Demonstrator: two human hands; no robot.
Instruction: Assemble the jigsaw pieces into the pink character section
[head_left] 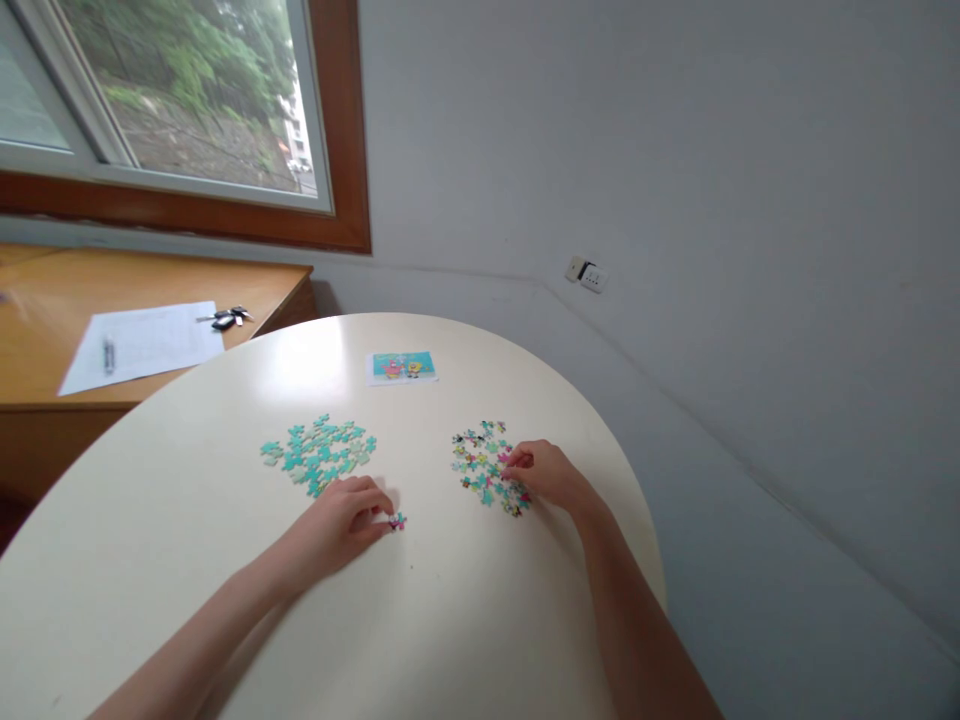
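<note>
My left hand (pixel 346 520) rests on the round cream table (pixel 225 560), its fingers curled and pinching a small pink and teal puzzle piece (pixel 397 521). Just behind it lies a heap of teal puzzle pieces (pixel 319 453). My right hand (pixel 546 472) lies on the right edge of a heap of mixed-colour puzzle pieces (pixel 480 460), fingertips pressed together on a pink piece (pixel 505 459). A small cartoon reference picture (pixel 402 367) lies flat at the far side of the table.
A wooden desk (pixel 45 330) stands behind the table on the left, under a window, with a sheet of paper (pixel 142 342), a pen and a bunch of keys (pixel 223 318) on it. A grey wall with a socket (pixel 586 274) runs along the right.
</note>
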